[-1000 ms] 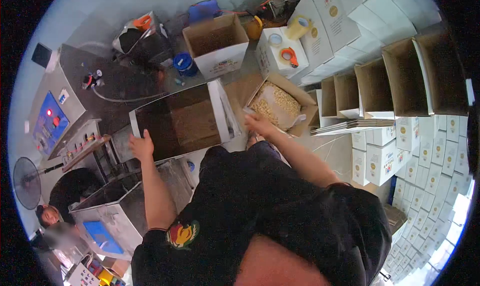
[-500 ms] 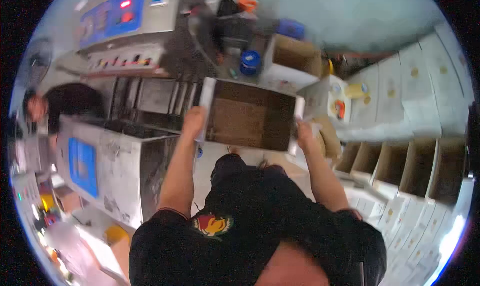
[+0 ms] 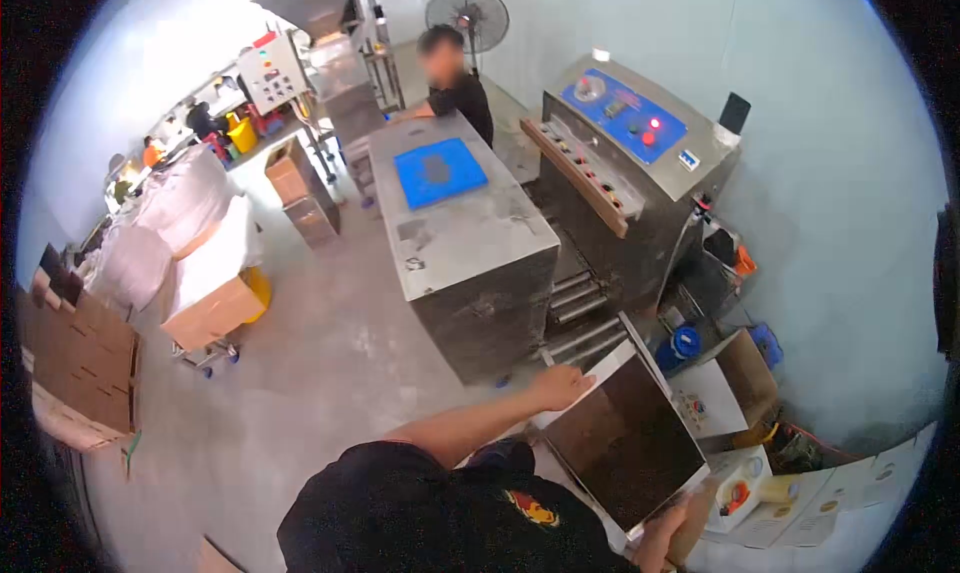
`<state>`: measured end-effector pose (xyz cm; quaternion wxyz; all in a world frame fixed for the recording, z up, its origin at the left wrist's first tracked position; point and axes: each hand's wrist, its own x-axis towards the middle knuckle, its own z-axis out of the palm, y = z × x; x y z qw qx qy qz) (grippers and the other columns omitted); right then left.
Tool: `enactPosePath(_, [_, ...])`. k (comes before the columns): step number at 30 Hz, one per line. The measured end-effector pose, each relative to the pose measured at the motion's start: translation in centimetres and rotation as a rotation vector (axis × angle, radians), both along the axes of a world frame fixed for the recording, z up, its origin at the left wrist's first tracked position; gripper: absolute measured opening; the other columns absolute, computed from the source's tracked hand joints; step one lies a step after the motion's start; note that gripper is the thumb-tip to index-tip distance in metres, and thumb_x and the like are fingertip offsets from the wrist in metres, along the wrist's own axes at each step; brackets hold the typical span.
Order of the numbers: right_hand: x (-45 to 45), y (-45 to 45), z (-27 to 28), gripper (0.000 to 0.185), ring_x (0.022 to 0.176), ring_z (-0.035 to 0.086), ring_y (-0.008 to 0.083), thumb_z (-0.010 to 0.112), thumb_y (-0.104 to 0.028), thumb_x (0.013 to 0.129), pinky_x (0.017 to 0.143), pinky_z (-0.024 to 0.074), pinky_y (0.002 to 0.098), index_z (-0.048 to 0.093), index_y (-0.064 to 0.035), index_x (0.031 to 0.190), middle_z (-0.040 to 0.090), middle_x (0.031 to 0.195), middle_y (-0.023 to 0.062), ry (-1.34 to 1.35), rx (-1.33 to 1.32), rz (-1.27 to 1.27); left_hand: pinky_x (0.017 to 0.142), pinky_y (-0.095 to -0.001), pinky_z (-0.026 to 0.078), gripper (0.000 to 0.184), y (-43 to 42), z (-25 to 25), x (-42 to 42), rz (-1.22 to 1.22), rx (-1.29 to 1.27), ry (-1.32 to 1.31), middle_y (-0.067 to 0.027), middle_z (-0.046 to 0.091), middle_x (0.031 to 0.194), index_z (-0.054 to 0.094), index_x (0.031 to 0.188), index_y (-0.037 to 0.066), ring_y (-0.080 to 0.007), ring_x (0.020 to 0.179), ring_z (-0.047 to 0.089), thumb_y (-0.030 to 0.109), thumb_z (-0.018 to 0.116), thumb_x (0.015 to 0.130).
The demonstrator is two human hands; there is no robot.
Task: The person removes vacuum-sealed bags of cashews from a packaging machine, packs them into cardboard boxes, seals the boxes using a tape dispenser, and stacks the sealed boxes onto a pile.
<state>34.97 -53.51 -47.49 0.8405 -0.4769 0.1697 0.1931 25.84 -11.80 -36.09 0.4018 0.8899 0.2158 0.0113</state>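
Observation:
An open cardboard box (image 3: 628,443), white outside and brown inside, is held in front of me, tilted so that its bare inside shows. My left hand (image 3: 560,386) grips its white side nearest the steel cabinet, fingers closed around the edge. My right hand (image 3: 662,538) grips the opposite side low in the view; part of that hand is hidden. Just beyond the box lie metal rollers (image 3: 578,301), running between the steel cabinet (image 3: 480,273) and a machine with a blue control panel (image 3: 625,118).
A co-worker (image 3: 465,103) in black leans over the far end of the cabinet. On the right stand another open carton (image 3: 750,373), a blue bucket (image 3: 680,345) and white boxes (image 3: 800,513). A loaded cart (image 3: 210,308) and stacked cardboard (image 3: 80,363) stand at left.
My view has swung to the left, so the box and both hands now appear lower and farther right. The box looks turned in view. Both hands keep their grip.

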Motion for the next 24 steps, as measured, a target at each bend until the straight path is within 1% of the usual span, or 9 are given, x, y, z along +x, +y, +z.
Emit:
enactPosePath(1, [-0.3,-1.3,-1.7,0.050,0.108,0.059,0.0320,0.041,-0.039,0.098,0.084,0.0549,0.0466,0.046,-0.0083,0.136,0.055,0.126,0.0144,-0.054,0.041,0.024,0.084,-0.0533,0.046,0.066,-0.1,0.6,-1.1,-0.026,0.000,0.039,-0.0275,0.065,0.100,0.067,0.092,-0.003,-0.0456,0.096,0.060,0.056,0.036,0.097])
enactPosePath(2, [-1.8,-2.1,-1.3,0.061,0.116,0.055,0.0332,0.039,-0.052,0.099,0.098,0.0479,0.0461,0.046,-0.0056,0.138,0.054,0.133,0.0147,-0.110,-0.043,0.031,0.083,-0.0536,0.046,0.068,-0.2,1.0,-2.4,-0.048,-0.004,0.077,-0.0275,0.065,0.098,0.067,0.090,-0.003,-0.0459,0.094,0.061,0.056,0.036,0.097])
enactPosePath(4, [-6.5,2.0,6.4,0.062,0.114,0.056,0.0327,0.040,-0.053,0.099,0.098,0.0478,0.0461,0.046,-0.0055,0.138,0.054,0.132,0.0152,0.028,-0.209,-0.102,0.083,-0.0541,0.046,0.070,-0.6,0.9,-5.2,-0.048,-0.016,0.139,-0.0278,0.066,0.095,0.069,0.087,-0.002,-0.0461,0.093,0.061,0.058,0.035,0.097])
enactPosePath(8, [-12.0,2.7,9.4,0.073,0.129,0.039,0.0338,0.043,-0.063,0.093,0.107,0.0350,0.0473,0.026,-0.0159,0.147,0.035,0.146,0.0133,-0.015,-0.272,0.213,0.087,-0.0548,0.046,0.071,-1.2,-4.6,-11.7,0.056,0.028,0.178,-0.0283,0.065,0.099,0.071,0.091,0.002,-0.0460,0.096,0.061,0.061,0.031,0.096])
enactPosePath(9, [-13.0,1.7,8.7,0.079,0.134,0.033,0.0343,0.044,-0.066,0.091,0.110,0.0308,0.0477,0.020,-0.0194,0.150,0.029,0.151,0.0126,-0.051,-0.271,0.332,0.088,-0.0546,0.046,0.071,-0.8,-9.7,-13.1,0.084,0.072,0.137,-0.0283,0.065,0.102,0.071,0.094,0.003,-0.0461,0.097,0.061,0.061,0.031,0.096])
enactPosePath(13, [-14.1,3.9,3.1,0.072,0.128,0.040,0.0335,0.042,-0.061,0.094,0.107,0.0360,0.0472,0.028,-0.0137,0.146,0.037,0.144,0.0139,0.073,-0.325,0.372,0.092,-0.0540,0.046,0.071,1.4,-12.5,-18.4,0.156,-0.032,0.323,-0.0289,0.063,0.112,0.069,0.105,0.002,-0.0464,0.099,0.061,0.062,0.032,0.095])
enactPosePath(19, [-13.6,9.1,-11.3,0.063,0.119,0.051,0.0322,0.040,-0.053,0.098,0.101,0.0438,0.0466,0.040,-0.0052,0.140,0.049,0.134,0.0158,0.197,-0.355,0.347,0.088,-0.0536,0.047,0.067,6.4,-19.6,-26.1,0.376,-0.190,0.446,-0.0322,0.065,0.099,0.069,0.089,-0.007,-0.0481,0.095,0.062,0.054,0.042,0.095])
enactPosePath(21, [-14.2,10.0,-15.5,0.062,0.115,0.054,0.0318,0.040,-0.050,0.099,0.099,0.0464,0.0463,0.044,-0.0023,0.138,0.053,0.130,0.0164,0.227,-0.395,0.378,0.086,-0.0538,0.047,0.063,9.5,-14.4,-28.7,0.483,-0.342,0.431,-0.0312,0.066,0.094,0.069,0.081,-0.007,-0.0478,0.092,0.063,0.051,0.048,0.093])
enactPosePath(24, [-17.0,16.6,-15.3,0.055,0.108,0.055,0.0309,0.044,-0.039,0.100,0.094,0.0471,0.0440,0.042,-0.0015,0.141,0.058,0.113,0.0181,0.210,-0.779,0.457,0.084,-0.0538,0.048,0.060,14.7,-27.2,-33.4,0.434,-0.170,0.339,-0.0301,0.066,0.096,0.068,0.091,-0.007,-0.0470,0.091,0.063,0.050,0.050,0.092])
